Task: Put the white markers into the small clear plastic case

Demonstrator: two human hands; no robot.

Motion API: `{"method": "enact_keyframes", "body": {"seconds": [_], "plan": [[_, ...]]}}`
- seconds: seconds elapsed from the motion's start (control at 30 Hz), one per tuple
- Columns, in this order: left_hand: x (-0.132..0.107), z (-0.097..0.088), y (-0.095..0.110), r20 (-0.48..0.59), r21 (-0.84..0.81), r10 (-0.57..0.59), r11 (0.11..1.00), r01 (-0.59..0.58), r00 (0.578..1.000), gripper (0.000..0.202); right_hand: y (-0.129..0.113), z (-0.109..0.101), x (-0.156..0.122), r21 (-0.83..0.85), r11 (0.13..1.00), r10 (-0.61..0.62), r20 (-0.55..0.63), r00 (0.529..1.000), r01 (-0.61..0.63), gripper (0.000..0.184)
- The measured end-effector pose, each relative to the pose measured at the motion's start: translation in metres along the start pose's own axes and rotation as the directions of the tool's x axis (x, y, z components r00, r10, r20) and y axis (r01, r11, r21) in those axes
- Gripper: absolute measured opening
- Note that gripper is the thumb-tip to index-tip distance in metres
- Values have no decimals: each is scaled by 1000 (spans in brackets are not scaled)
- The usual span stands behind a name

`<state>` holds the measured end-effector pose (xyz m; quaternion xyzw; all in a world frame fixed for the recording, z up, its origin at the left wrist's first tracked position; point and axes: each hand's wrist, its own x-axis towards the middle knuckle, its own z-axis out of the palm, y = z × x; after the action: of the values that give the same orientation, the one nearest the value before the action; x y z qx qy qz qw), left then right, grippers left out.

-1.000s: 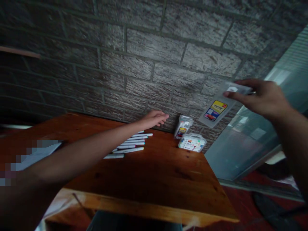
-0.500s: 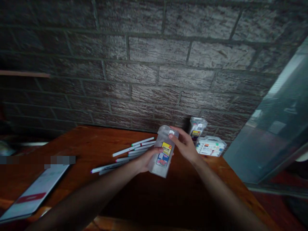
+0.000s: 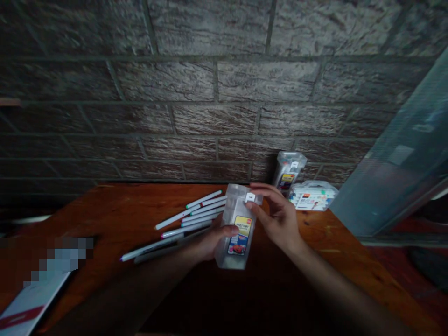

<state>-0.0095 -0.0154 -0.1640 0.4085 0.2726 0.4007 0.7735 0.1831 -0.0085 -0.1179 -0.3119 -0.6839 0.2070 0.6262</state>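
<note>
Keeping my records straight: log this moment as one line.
Left hand: cradles clear plastic marker case | Right hand: grips its top | Nearby: loose markers on wooden table

This location is consistent with a domestic room or small home study; the exact room type cannot be determined. Indicators: a varnished wooden table (image 3: pixel 332 242), its far edge set along a rough-faced brick wall (image 3: pixel 210 116) and its right corner near a glass panel (image 3: pixel 388 182), above a red floor (image 3: pixel 413 224). Felt-tip markers (image 3: pixel 189 219) lie on the tabletop.
</note>
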Motion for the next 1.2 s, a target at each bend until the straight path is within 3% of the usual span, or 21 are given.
{"method": "enact_keyframes", "body": {"seconds": [0.13,0.27,0.5,0.57,0.73,0.9,1.2], "plan": [[1,4,-2,12,-5,16,1000,-16,1000,66,-3,0,0,-5,999,36,3,999,-36,14],[4,5,-3,16,-29,35,999,-34,999,64,-2,-2,-3,-86,996,-17,26,1000,19,7],[7,-1,-6,62,-67,16,998,-11,998,56,-8,-8,-10,-207,949,-210,140,968,236,27],[6,-2,-5,93,-76,-16,997,23,996,57,-8,-10,-11,-203,945,-238,120,964,258,32],[1,-5,0,155,-96,-55,993,71,986,55,-2,-11,-9,-95,989,-118,-30,993,115,51],[-2,-2,5,189,-61,-46,996,58,981,62,4,-11,-1,64,991,117,13,993,-118,49],[-7,3,10,227,52,1,999,-13,974,70,5,-12,1,107,973,211,-49,976,-205,40]]}}
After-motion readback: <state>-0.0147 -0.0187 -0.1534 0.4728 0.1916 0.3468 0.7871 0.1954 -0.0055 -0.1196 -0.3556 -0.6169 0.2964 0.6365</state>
